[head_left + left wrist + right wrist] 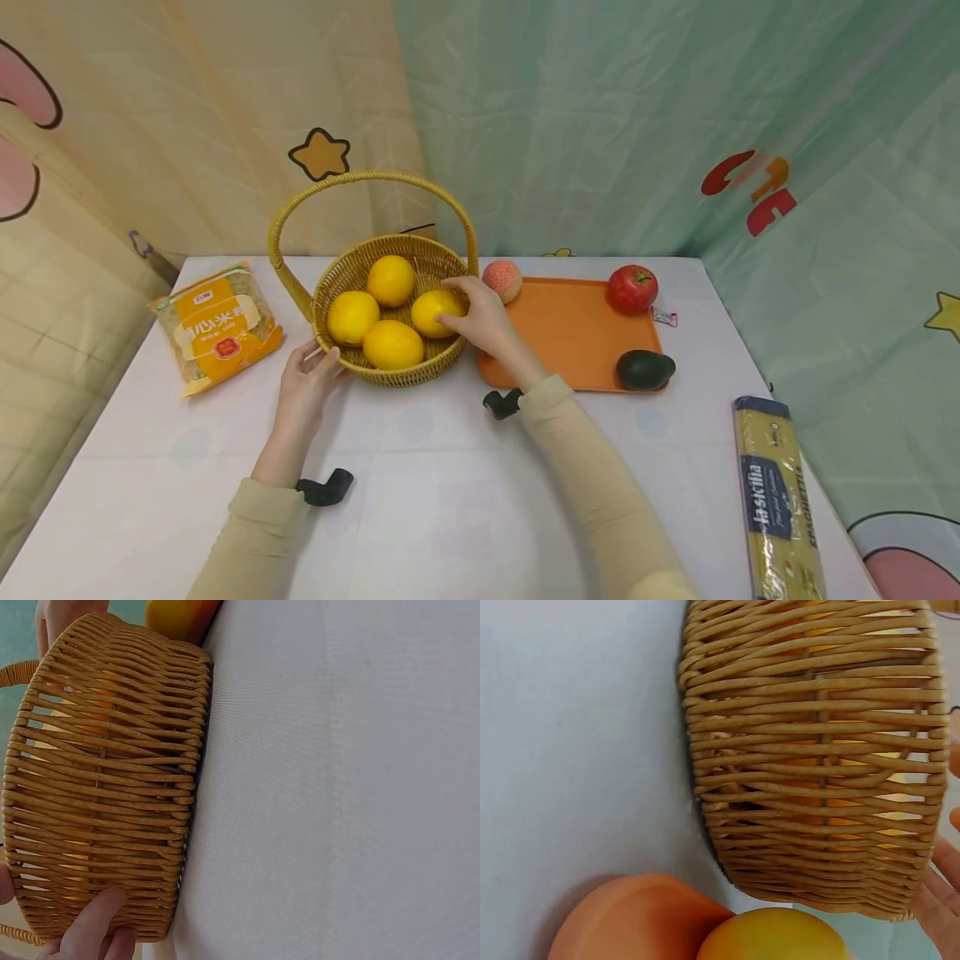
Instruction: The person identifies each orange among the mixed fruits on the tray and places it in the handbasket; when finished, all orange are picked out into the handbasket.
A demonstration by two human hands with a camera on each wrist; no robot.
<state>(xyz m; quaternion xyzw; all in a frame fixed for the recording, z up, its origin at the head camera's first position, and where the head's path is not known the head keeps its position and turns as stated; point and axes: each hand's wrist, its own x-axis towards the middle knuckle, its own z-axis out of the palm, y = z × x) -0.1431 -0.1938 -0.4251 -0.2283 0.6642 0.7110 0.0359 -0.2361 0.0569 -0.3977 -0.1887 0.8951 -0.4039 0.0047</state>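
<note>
A woven wicker basket [396, 378] with a tall arched handle stands on the table and has several lemons [393, 345] in it. At its front left side, my left hand [302, 390] grips the rim, thumb on top. The left wrist view has its fingers [94, 922] against the outer weave of the basket [112, 787]. My right hand [486, 319] reaches over the right rim, with thumb and fingers around the rightmost lemon [427, 312]. In the right wrist view the basket wall [817, 765] hides most of that hand.
Right of the basket lies an orange tray [562, 333], with a peach [502, 281], an apple [632, 289] and an avocado [645, 370] at its edges. A small candy [664, 317] is beside it. A yellow food packet [217, 327] lies left, a spaghetti pack [778, 500] far right.
</note>
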